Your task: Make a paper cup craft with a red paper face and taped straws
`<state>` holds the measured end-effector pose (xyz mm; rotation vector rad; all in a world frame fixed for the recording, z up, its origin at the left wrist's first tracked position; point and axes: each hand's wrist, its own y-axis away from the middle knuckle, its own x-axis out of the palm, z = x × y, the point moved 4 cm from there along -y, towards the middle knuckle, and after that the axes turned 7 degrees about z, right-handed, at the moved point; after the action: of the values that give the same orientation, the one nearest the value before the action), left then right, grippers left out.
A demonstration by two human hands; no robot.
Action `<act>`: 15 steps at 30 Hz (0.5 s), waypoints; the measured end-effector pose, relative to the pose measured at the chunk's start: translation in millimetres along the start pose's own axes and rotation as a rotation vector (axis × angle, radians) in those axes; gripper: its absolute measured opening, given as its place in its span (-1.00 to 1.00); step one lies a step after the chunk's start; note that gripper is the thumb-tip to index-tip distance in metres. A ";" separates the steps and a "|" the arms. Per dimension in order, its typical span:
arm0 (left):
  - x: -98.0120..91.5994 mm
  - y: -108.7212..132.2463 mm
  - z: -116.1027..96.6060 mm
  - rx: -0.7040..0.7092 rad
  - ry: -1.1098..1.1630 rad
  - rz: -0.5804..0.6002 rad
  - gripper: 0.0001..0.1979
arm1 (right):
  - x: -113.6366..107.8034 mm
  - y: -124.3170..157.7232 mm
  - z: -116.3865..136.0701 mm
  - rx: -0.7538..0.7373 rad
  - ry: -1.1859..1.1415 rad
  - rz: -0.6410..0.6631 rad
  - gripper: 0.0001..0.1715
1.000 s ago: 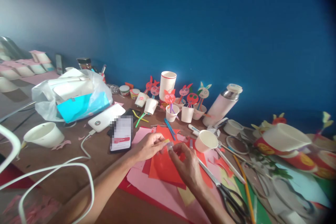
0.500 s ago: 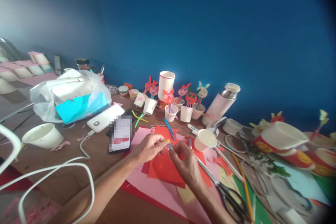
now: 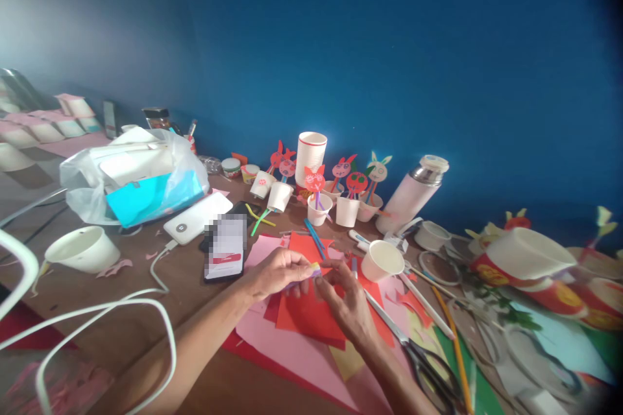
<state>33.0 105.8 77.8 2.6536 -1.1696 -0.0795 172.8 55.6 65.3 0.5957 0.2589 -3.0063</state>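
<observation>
Above the red paper (image 3: 311, 321), my left hand (image 3: 280, 274) is closed, pinching a small yellow-and-purple piece (image 3: 315, 268) that looks like bits of straw. Its rest is hidden behind the fingers. The thumb and forefinger of my right hand (image 3: 346, 295) close in at the free end of this piece, seemingly touching it. Under the red paper lies pink paper (image 3: 272, 343). A white paper cup (image 3: 382, 261) stands to the right of my right hand, with black-handled scissors (image 3: 423, 356) below it. Blue straws (image 3: 315, 237) lie just beyond my hands.
Small cups with paper animal faces on straws (image 3: 320, 209) line the wall side, near a white thermos (image 3: 413, 191). Leftward are a phone (image 3: 226, 246), power bank (image 3: 197, 217), plastic bag (image 3: 87, 175) and a looping white cable (image 3: 165, 318). A yellow pencil (image 3: 452, 337) lies at right.
My hands have come closer together. The right fingers have spread a little and moved to the piece's end, and more purple shows in my left hand. The view has shifted slightly.
</observation>
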 end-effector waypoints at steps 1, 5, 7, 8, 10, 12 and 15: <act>-0.7 0.4 -0.7 0.003 -0.005 0.005 -0.63 | -0.6 0.5 0.3 -0.011 0.036 0.007 -0.81; -2.9 3.3 -0.4 -0.028 -0.016 0.016 -0.63 | -5.2 1.1 2.4 -0.082 0.157 -0.011 -0.82; -3.1 4.7 0.7 -0.045 0.005 0.024 -0.64 | -7.1 0.3 4.0 -0.137 0.163 -0.021 -0.84; -3.2 5.2 1.2 -0.050 0.015 0.025 -0.64 | -7.8 -0.2 4.7 -0.163 0.158 -0.022 -0.85; -3.1 5.9 1.9 -0.061 0.029 0.028 -0.65 | -9.0 -0.9 5.9 -0.191 0.149 -0.007 -0.84; -2.5 6.1 2.6 -0.078 0.037 0.045 -0.65 | -9.4 -1.1 6.8 -0.192 0.148 0.031 -0.78; -1.7 6.1 3.0 -0.093 0.070 0.078 -0.65 | -9.7 -0.1 7.9 -0.176 0.110 0.094 -0.69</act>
<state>27.0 102.5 76.3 2.5065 -1.2152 -0.0271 178.8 54.7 76.2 0.7335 0.4815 -2.8269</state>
